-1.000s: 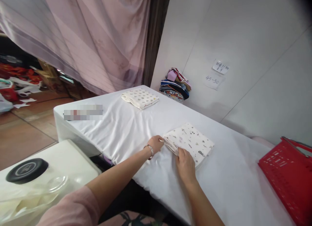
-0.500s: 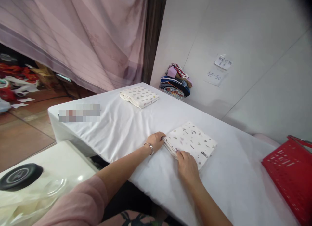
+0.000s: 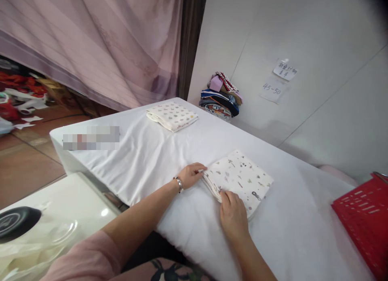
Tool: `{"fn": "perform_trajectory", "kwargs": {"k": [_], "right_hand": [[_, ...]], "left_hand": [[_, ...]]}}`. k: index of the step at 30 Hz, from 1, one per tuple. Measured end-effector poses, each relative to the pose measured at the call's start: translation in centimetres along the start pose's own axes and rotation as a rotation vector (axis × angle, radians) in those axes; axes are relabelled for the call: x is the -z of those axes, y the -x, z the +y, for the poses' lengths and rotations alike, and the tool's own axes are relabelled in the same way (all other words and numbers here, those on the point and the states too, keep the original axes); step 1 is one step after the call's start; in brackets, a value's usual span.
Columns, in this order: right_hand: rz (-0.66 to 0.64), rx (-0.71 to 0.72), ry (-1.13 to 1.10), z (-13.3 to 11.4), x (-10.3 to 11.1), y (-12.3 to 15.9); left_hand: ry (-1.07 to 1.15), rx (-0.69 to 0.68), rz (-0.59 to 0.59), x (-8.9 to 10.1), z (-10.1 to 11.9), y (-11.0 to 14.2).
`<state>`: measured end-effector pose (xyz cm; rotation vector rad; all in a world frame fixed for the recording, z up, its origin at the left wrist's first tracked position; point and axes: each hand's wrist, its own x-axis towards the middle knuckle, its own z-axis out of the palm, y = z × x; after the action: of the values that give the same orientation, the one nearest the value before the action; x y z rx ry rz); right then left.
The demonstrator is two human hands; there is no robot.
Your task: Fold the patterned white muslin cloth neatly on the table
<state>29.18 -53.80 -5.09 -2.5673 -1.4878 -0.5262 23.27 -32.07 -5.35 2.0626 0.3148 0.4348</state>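
Observation:
A folded white cloth (image 3: 242, 178) with small scattered prints lies on the white-covered table (image 3: 291, 216). At the left corner of its near folded edge, my left hand (image 3: 190, 175), with a bracelet at the wrist, pinches the layers. My right hand (image 3: 233, 210) grips the same edge closer to me, its fingers bent over the top and the thumb side hidden. Farther back lies a second folded cloth (image 3: 172, 116), cream with rows of small motifs, apart from both hands.
A red plastic basket (image 3: 363, 216) stands at the right. Piled fabrics (image 3: 220, 97) sit beyond the far edge by the wall. At left is a cream surface (image 3: 81, 192) bearing a black round object (image 3: 18, 222) and clear plastic. A blurred-out item (image 3: 91, 138) lies on the table's left end.
My left fingers have shifted slightly along the cloth's corner, and the folded edge looks flatter and more even. My right hand keeps its hold. The view has turned a little.

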Motion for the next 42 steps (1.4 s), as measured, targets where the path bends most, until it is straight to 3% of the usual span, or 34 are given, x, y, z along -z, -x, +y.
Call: {"fn": "perform_trajectory", "kwargs": {"k": [4,9,14,34,37,42], "right_hand": [[0.029,0.001,-0.022,0.0,-0.1,0.0],[0.022,-0.012,-0.029,0.0,-0.2,0.0],[0.014,-0.01,-0.03,0.0,-0.2,0.0],[0.084,0.013,-0.03,0.4,-1.0,0.2],[0.086,0.01,-0.029,0.3,-0.9,0.2],[0.065,-0.004,-0.027,0.1,-0.6,0.0]], "left_hand": [[0.004,-0.025,-0.042,0.0,-0.3,-0.4],[-0.137,-0.061,-0.142,0.4,-0.3,-0.3],[-0.232,-0.114,-0.17,0.5,-0.2,-0.2],[-0.329,-0.154,-0.008,0.1,-0.5,-0.6],[-0.321,-0.222,0.036,0.1,-0.5,-0.5],[-0.361,-0.452,0.069,0.4,0.3,-0.3]]}}
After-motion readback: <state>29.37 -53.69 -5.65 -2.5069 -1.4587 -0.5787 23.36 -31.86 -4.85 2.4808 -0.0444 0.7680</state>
